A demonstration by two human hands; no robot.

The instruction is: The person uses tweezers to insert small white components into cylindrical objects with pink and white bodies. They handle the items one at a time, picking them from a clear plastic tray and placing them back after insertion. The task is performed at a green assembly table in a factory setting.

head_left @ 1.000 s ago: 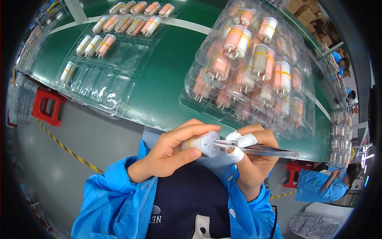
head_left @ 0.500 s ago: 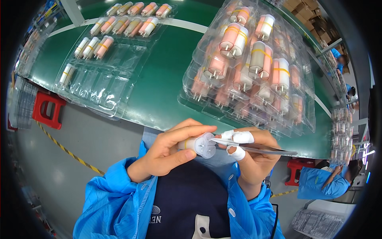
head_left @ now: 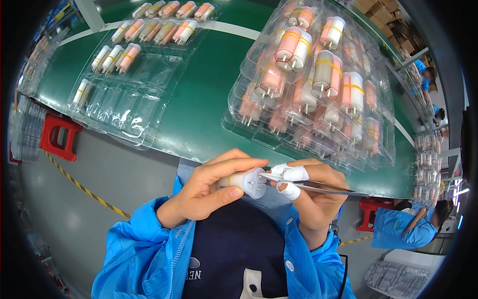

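My left hand is closed around a pair of white cylindrical tubes bound by a yellow rubber band. Their clear round ends with small nozzles face right. In my right hand, white tape wraps several fingertips, which pinch a pair of metal tweezers. The tweezers' tips point left and reach the clear ends of the tubes; whether they grip anything there is too small to tell. Both hands are in front of my body, by the near edge of the green table.
A tall stack of clear plastic trays holding banded pink, white and grey tubes stands on the right. At the left lies a partly filled clear tray. Red stools stand on the floor, and a person in blue sits at the right.
Both hands have shifted slightly left with the tubes and tweezers. The tubes have turned a little, and the tweezers' tips stay at their clear ends.
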